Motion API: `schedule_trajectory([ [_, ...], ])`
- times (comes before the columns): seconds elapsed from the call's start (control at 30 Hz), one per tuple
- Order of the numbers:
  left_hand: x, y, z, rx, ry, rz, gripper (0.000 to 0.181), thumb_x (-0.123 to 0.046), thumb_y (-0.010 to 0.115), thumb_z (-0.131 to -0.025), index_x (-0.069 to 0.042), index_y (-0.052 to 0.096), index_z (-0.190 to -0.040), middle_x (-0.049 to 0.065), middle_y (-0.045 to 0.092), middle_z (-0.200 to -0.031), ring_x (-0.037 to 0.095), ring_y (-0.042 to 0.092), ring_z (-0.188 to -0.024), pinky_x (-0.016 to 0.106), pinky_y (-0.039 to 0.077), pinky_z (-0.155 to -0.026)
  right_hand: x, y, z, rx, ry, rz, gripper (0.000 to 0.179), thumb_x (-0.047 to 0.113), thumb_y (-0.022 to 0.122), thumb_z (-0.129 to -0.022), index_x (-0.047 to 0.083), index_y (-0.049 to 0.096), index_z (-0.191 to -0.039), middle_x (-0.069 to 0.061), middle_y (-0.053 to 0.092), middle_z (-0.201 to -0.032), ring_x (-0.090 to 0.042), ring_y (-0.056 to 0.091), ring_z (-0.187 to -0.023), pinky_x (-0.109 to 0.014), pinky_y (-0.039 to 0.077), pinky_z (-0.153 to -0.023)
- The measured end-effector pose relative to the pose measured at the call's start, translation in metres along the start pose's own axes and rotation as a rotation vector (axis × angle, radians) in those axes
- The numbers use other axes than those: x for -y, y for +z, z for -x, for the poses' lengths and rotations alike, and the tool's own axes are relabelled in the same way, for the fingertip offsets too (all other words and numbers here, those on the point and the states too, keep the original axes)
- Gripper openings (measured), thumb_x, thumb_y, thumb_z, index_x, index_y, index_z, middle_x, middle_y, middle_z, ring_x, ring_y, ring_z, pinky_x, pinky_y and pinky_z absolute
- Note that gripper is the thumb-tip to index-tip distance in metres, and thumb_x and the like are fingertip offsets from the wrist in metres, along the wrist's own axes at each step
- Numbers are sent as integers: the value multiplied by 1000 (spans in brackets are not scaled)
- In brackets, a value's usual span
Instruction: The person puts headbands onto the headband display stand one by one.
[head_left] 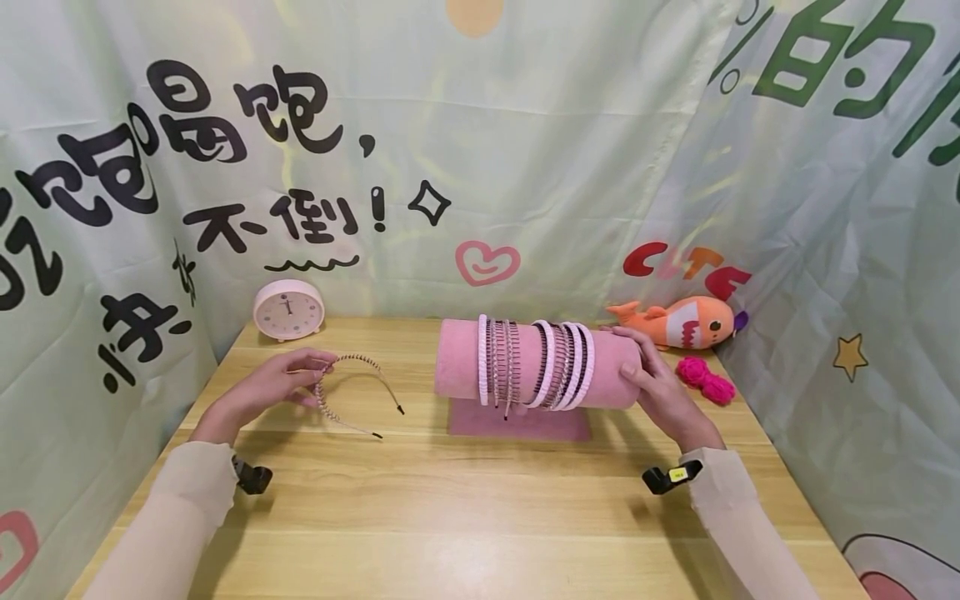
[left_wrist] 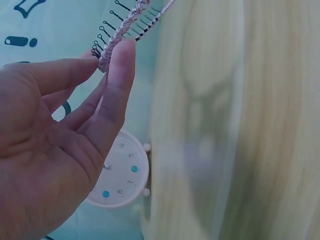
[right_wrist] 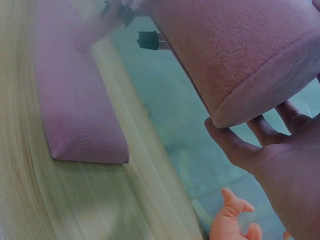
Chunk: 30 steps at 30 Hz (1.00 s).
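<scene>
My left hand (head_left: 281, 385) pinches a thin pink headband (head_left: 322, 398) with beads and small wire teeth. In the left wrist view, thumb and fingertips meet on its band (left_wrist: 117, 37). Its two dark-tipped ends point right, above the table. At the right end of a pink plush headband stand (head_left: 615, 371), my right hand (head_left: 660, 383) holds the roll, thumb in front and fingers behind. Several headbands (head_left: 558, 367) circle the roll, white braided ones and thin toothed ones, with a bare gap between two groups. The right wrist view shows fingers (right_wrist: 232, 145) against the roll's end.
A pink round clock (head_left: 288, 310) stands at the back left, behind my left hand. An orange plush shark (head_left: 678, 323) and a bright pink bow (head_left: 705, 381) lie right of the stand. Printed cloth walls (head_left: 562, 167) border the wooden table (head_left: 420, 517).
</scene>
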<state>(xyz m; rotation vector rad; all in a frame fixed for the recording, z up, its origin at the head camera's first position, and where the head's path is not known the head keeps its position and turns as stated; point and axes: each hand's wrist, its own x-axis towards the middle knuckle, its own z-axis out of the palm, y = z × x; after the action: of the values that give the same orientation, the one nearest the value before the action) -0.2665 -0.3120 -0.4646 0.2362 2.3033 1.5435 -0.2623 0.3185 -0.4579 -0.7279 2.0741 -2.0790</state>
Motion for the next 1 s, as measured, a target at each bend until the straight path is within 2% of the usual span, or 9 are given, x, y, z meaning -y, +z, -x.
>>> schedule_trajectory([
  [0.17, -8, 2, 0, -16, 32, -16, 49, -12, 56, -114, 8, 47, -158, 37, 45, -161, 30, 67, -113, 37, 67, -89, 0, 0, 0, 3, -8, -6, 56, 9, 46, -116, 19, 29, -168, 9, 41, -165, -9, 48, -143, -21, 52, -110],
  [0.37, -21, 7, -2, -30, 66, -12, 47, -16, 61, -113, 4, 54, -154, 37, 48, -157, 23, 69, -106, 40, 68, -88, -1, 0, 1, 2, -11, -14, 56, 8, 46, -115, 14, 28, -168, 8, 41, -166, -9, 48, -143, -21, 52, -110],
  [0.47, -29, 10, -2, -29, 79, -17, 47, -18, 62, -112, 2, 55, -154, 33, 52, -155, 22, 68, -105, 41, 68, -88, 0, 0, 1, 2, -11, -17, 57, 8, 45, -115, 12, 25, -168, 8, 42, -165, -8, 49, -142, -21, 52, -110],
  [0.8, -59, 23, -3, -71, 116, -25, 45, -18, 65, -111, 1, 58, -152, 27, 57, -146, 18, 70, -99, 39, 68, -86, 0, 1, 1, -2, 0, -22, 55, 9, 46, -115, 21, 31, -167, 9, 43, -163, -8, 49, -141, -21, 52, -110],
  [1.0, -79, 33, -4, -101, 137, -8, 44, -19, 67, -110, -3, 61, -151, 24, 59, -145, 18, 71, -96, 40, 69, -87, 1, 1, 1, -1, -1, -14, 56, 9, 46, -115, 18, 29, -168, 9, 42, -163, -8, 49, -141, -21, 52, -110],
])
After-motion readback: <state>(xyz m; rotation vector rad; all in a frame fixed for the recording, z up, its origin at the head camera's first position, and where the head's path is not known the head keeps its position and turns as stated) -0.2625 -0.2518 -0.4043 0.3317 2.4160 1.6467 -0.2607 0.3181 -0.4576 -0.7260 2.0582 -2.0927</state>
